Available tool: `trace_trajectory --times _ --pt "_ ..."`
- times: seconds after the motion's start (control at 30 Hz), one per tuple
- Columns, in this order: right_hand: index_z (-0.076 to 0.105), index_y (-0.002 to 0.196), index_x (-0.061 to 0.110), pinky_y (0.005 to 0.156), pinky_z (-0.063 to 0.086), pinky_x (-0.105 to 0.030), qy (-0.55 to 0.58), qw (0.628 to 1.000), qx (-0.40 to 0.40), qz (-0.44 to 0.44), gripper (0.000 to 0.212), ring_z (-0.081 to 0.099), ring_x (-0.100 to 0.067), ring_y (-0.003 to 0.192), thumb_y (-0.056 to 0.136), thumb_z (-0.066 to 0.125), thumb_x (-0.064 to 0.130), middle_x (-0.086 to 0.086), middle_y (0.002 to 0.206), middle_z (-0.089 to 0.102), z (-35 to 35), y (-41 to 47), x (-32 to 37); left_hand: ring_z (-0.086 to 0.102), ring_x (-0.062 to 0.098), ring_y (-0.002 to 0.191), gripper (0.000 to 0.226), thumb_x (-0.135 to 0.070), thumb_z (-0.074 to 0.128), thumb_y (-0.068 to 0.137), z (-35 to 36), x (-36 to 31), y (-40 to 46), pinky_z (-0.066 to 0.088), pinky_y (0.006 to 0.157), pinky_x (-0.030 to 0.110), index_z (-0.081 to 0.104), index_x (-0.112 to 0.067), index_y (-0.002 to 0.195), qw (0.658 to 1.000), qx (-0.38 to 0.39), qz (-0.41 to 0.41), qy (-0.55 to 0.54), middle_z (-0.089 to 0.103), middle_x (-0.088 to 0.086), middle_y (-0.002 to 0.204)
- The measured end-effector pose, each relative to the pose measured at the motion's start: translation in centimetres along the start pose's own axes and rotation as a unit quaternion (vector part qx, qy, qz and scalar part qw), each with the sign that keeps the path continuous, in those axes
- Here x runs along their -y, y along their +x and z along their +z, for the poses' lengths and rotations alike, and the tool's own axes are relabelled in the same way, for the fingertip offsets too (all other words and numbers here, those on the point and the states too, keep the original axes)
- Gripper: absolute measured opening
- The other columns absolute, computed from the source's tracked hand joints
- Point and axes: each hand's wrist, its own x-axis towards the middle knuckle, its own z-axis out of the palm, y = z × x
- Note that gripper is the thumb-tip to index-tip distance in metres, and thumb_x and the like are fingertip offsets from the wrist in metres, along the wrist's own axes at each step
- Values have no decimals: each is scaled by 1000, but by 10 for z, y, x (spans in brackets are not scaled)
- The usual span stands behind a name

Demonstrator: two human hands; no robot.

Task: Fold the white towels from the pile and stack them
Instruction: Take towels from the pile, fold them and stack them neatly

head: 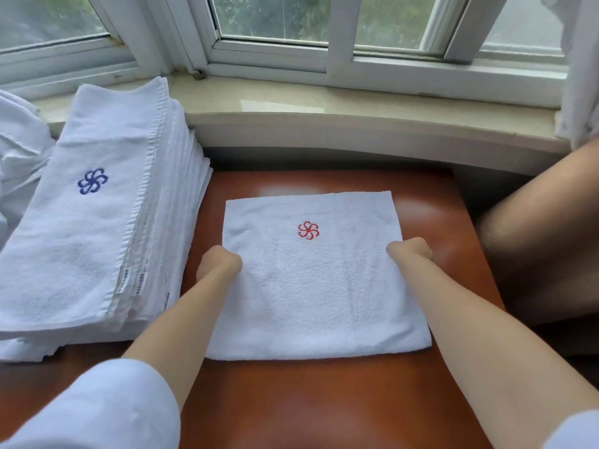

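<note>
White towel [317,280] gripped at both edges, left hand [220,264] and right hand [410,251] fingertips hidden

Left hand [219,263] and right hand [410,251] grip opposite edges of a folded white towel [317,286] beside the towel stack [97,222] on a table [324,400].

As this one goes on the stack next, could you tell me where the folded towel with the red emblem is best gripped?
Probably by its two short side edges, from left and right. The folded towel with the red emblem lies flat on the brown table, so fingers can slide under there. The left hand and right hand already sit at those edges, and the stack is to the left.
</note>
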Motion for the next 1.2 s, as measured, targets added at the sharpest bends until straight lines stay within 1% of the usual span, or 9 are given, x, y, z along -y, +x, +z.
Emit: trace_trajectory --times 0.17,0.37,0.47,0.63,0.77,0.9,1.03,1.13,1.2 --pt "61 114 5 96 47 -38 -95 995 -23 -22 29 56 -32 112 86 54 10 -14 118 61 -2 -7 9 64 30 84 21 -8 52 88 -9 -6 1 50 64 33 60 -3 106 999 -42 17 12 65 12 98" --pt "57 107 -8 62 54 -37 82 997 4 11 22 56 -23 39 85 54 -11 -18 83 66 -3 -19 17 62 33 63 31 -7 46 95 -26 -17 -13 57 66 39 48 2 125 921 78 -103 -367 58 21 109" --pt "61 100 -1 56 55 -30 197 980 -9 -8 20 62 -21 46 84 58 11 -7 57 57 -18 -32 28 53 21 65 24 -25 62 91 -45 -22 -22 48 59 28 53 -9 107 910 104 -50 -398 54 10 93" --pt "65 102 9 86 55 -37 316 941 -71 -102 32 68 -29 91 81 67 33 -7 105 69 -58 -44 64 57 23 80 29 -27 67 88 -98 -47 -31 57 76 37 63 -4 104 833 -9 42 -551 56 10 99" --pt "58 84 9 78 54 -36 366 911 -113 -151 23 65 -29 85 83 58 32 -8 95 68 -75 -56 64 58 23 81 23 -30 73 82 -105 -31 -38 55 76 38 59 -14 74 786 -69 82 -609 59 8 90" --pt "61 106 7 79 46 -32 257 950 -91 -153 32 60 -34 100 87 55 31 -12 106 63 -60 -60 20 60 24 88 35 -29 73 81 -65 10 -49 48 78 34 67 2 98 861 -104 69 -494 64 14 91" --pt "55 124 -3 100 44 -40 -61 997 13 -36 40 54 -39 115 90 52 18 -23 125 57 -33 -49 -55 63 34 87 32 -35 62 67 -8 73 -72 49 71 36 64 -8 84 970 16 79 -230 65 12 82" --pt "59 120 5 103 33 -38 -111 993 7 -37 35 42 -35 125 89 50 18 -20 124 57 -21 -55 -81 59 31 87 42 -43 51 62 6 94 -76 49 86 39 61 -14 90 987 38 61 -145 62 6 86" --pt "59 120 7 101 33 -38 -101 992 -18 -67 34 41 -34 125 90 50 19 -18 122 59 -19 -57 -79 56 27 77 39 -46 50 77 1 88 -70 48 77 36 62 -11 89 989 24 66 -130 58 4 79"
